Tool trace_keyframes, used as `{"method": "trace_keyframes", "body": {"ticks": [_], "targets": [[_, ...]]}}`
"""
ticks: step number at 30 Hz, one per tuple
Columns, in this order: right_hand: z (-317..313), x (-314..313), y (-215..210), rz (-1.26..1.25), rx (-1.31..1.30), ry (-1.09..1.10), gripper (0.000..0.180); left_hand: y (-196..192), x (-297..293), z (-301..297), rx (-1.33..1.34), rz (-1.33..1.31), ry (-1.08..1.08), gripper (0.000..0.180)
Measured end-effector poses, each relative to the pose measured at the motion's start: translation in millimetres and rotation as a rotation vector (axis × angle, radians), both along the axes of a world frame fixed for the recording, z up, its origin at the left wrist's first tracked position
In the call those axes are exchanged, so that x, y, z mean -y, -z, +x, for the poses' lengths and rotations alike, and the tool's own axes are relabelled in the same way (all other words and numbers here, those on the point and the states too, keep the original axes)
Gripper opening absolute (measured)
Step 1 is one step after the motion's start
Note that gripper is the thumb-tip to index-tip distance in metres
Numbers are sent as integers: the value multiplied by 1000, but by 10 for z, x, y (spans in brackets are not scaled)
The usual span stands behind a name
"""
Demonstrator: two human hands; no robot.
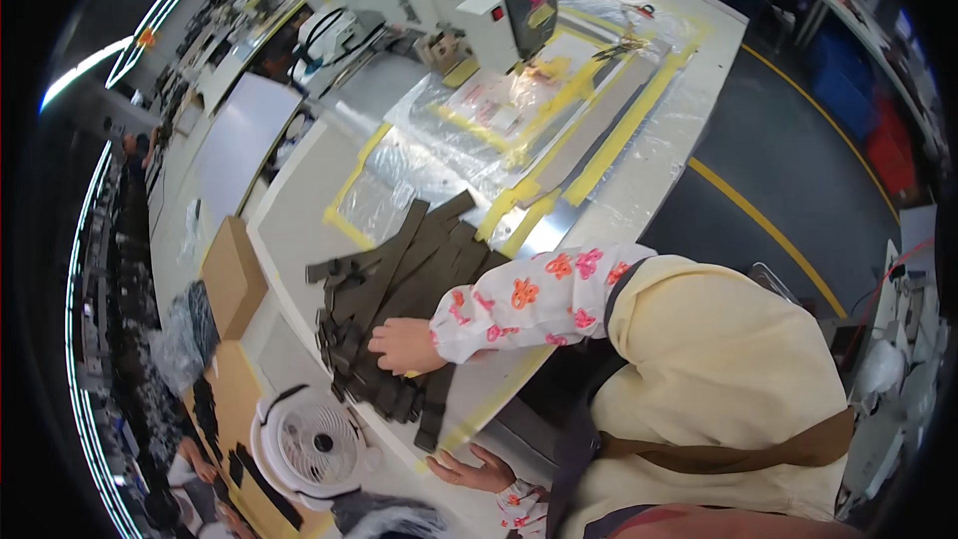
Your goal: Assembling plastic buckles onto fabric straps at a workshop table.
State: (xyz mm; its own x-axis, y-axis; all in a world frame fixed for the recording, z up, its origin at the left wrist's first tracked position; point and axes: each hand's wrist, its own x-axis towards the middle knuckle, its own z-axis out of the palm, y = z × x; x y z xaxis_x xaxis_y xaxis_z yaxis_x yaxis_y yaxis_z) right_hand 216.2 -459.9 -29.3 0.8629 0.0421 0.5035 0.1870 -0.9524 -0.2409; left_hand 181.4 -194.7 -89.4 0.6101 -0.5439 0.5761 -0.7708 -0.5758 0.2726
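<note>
A heap of dark brown-grey fabric strips (399,274) lies on the white table, with folded ends bunched on its near left side. My right hand (407,345), in a white sleeve with pink and orange flowers, rests on the heap. Its fingers are curled down round a strip; the fingertips are partly hidden among the strips. Lower down, my left hand (477,469) is over the table's near edge, close to the heap's lower end. Its fingers are apart, and nothing is in it.
A white sewing machine (489,15) stands beyond the heap, its bed (439,180) covered in clear plastic and yellow tape. Scissors (619,48) lie at its far side. A white fan (317,442) and a cardboard box (233,274) are to the left. Another person (195,464) sits at lower left.
</note>
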Motion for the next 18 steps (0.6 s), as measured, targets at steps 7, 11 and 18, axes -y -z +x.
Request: {"method": "trace_keyframes", "body": {"ticks": [7, 11, 18], "targets": [[-780, -998, 216, 261, -303, -478, 18, 269, -1111, -924, -416, 59, -104, 27], [-912, -1816, 369, 242, -514, -685, 22, 214, -1801, -1472, -433, -61, -398, 22], [-891, -2952, 308, 214, -591, -987, 21, -401, -3004, -2010, -199, -252, -993, 13]]}}
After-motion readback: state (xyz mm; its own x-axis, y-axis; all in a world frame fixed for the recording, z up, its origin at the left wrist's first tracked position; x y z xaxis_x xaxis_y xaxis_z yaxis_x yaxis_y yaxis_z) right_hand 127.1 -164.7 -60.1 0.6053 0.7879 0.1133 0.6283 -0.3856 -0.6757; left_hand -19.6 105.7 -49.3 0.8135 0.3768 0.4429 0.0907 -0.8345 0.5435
